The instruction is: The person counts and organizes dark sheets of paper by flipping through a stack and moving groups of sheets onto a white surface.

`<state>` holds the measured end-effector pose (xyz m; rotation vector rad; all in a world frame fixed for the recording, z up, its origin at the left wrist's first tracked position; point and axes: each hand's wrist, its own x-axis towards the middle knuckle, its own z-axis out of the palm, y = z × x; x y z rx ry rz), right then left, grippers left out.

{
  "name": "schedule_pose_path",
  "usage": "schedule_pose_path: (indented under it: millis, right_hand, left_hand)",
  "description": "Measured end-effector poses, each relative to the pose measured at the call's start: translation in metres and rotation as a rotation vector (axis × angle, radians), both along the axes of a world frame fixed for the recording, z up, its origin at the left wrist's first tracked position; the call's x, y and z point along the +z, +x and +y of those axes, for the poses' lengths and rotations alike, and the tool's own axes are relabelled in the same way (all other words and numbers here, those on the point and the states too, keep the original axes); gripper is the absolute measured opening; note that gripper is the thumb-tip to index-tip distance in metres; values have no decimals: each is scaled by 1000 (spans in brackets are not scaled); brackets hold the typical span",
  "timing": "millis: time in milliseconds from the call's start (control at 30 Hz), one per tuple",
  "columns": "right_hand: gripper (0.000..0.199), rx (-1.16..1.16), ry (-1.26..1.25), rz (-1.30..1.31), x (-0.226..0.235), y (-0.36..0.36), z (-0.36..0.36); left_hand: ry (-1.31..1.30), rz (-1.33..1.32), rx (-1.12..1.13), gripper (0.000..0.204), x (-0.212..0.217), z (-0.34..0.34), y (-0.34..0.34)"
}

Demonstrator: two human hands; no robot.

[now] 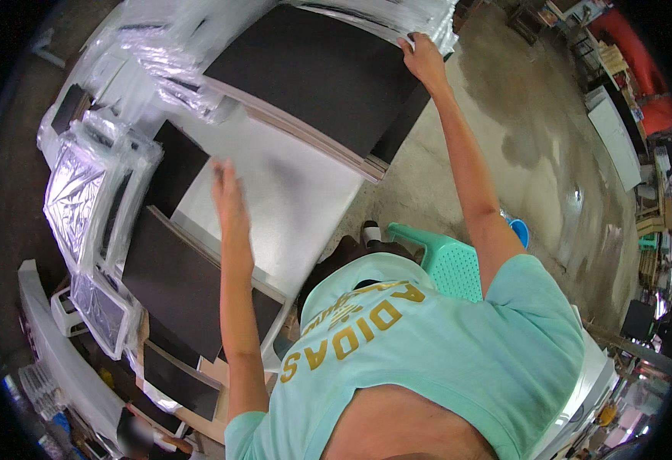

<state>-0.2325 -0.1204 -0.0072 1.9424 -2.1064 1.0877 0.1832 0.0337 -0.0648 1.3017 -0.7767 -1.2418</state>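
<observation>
On the far end of a white tabletop [290, 203], a stack of black panels [313, 77] lies flat, near edge toward the wearer, several pale pinkish-brown layers showing along it. One lower black sheet juts out past the stack's right side.

Right hand [426, 60]: arm stretched out, fingers bent at the stack's far right corner, touching the top panel's edge. Left hand [229, 195]: raised over the tabletop's left part, between the two stacks, apart from the first. Motion blur on the left and a small view of the right: cannot tell whether either is grasping anything.

Left of the table, nearer the wearer: second stack of dark panels [171, 264], brown-edged, partly behind the left forearm. Beyond it, furniture frames wrapped in clear film [83, 211]; more shiny film [183, 84] beside the first stack.

To the right, green plastic stool [452, 264] close by the wearer, blue bucket [518, 231] just past the right arm. Concrete floor [535, 146], darker patches on it. Wearer in mint-green shirt [428, 353] with gold lettering.
</observation>
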Motion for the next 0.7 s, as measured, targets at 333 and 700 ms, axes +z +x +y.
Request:
schedule_pose_path:
  millis: [333,700]
  right_hand:
    - [66,10,397,-13,-12,-15,-2]
    - [83,422,686,-319,4,25,39]
  left_hand:
    - [86,469,-22,76,30,-65,-138]
    - [124,388,-10,49,38,-16,-69]
